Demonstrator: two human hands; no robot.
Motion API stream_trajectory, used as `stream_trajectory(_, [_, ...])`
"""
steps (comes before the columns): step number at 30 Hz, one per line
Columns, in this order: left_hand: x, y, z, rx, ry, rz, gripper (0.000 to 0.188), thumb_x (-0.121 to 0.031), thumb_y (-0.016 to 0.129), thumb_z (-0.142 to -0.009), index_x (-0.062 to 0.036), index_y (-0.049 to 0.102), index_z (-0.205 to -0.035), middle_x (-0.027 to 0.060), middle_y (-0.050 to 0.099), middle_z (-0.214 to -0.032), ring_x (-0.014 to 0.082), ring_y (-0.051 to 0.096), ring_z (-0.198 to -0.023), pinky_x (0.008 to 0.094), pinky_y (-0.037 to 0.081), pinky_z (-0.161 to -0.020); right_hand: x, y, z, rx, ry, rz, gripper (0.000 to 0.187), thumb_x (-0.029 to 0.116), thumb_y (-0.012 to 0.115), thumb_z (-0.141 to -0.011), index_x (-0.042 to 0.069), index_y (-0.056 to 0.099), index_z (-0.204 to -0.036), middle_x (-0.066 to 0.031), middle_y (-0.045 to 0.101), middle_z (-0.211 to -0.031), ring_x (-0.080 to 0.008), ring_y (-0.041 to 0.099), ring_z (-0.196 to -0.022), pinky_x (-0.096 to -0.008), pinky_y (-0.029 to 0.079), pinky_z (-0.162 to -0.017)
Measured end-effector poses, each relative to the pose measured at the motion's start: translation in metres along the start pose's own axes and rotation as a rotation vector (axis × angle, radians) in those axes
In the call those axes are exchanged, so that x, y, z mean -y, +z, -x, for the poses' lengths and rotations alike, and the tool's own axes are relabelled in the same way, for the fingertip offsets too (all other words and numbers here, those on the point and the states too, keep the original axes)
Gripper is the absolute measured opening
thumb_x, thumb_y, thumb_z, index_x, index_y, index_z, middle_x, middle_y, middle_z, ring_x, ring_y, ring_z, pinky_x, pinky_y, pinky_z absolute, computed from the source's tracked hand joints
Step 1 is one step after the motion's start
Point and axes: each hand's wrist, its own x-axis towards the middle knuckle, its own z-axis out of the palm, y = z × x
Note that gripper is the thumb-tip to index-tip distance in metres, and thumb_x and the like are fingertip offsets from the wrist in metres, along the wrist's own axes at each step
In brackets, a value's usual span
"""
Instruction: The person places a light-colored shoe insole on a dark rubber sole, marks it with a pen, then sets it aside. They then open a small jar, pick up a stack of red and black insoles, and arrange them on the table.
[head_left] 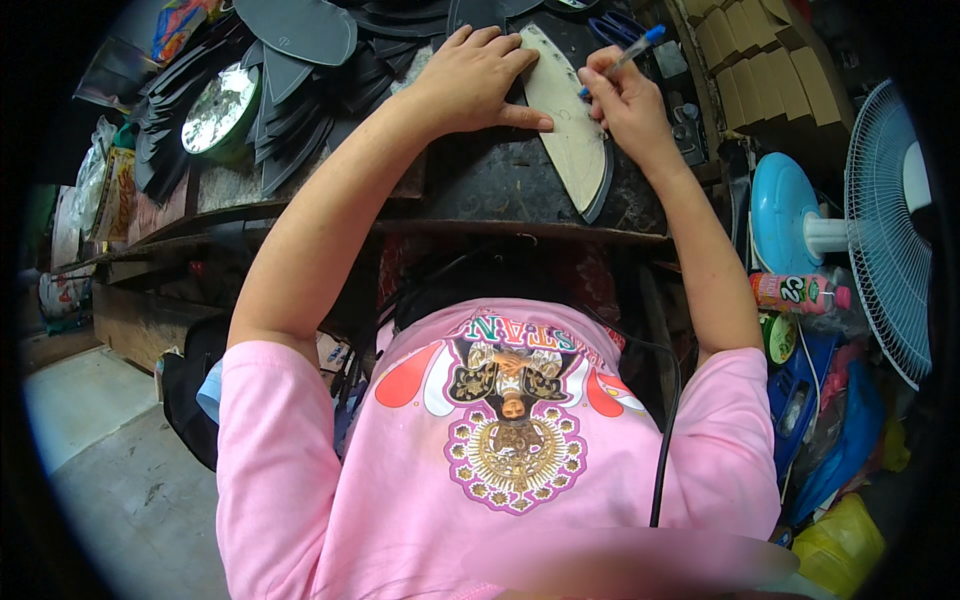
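Observation:
A long, pale cream template (572,130) with a pointed lower end lies on the dark worktable. The edge of a dark grey sheet piece (602,203) shows from under its lower right side. My left hand (480,82) lies with fingers stretched out at the template's upper left edge, its thumb reaching onto the pale surface. On the other side, my right hand (628,108) grips a clear-barrelled ballpoint pen (634,52) with a blue end. The pen slants down to the left, its blue tip at the template's upper right edge; whether it touches is too small to tell.
Stacked dark cut pieces (290,125) cover the table's left and back, around a round tin (220,108). Blue-handled scissors (615,30) lie beyond my right hand. A fan (890,220), a pink-capped bottle (800,293) and folded brown cardboard (770,80) are at the right.

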Motion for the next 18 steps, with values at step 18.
stream_trajectory(18, [0.001,0.002,-0.001,-0.046,0.020,0.053,0.096,-0.079,0.060,-0.074,-0.0058,0.055,-0.135,0.0181,0.053,-0.141,0.0356,0.044,-0.134,0.0461,0.031,-0.114,-0.011,0.015,-0.040,-0.060,0.051,-0.253,0.015,0.025,0.062,-0.099,0.012,0.061,-0.107,-0.0009,0.065,-0.083,-0.0047,0.061,-0.064,-0.0179,0.047,-0.053])
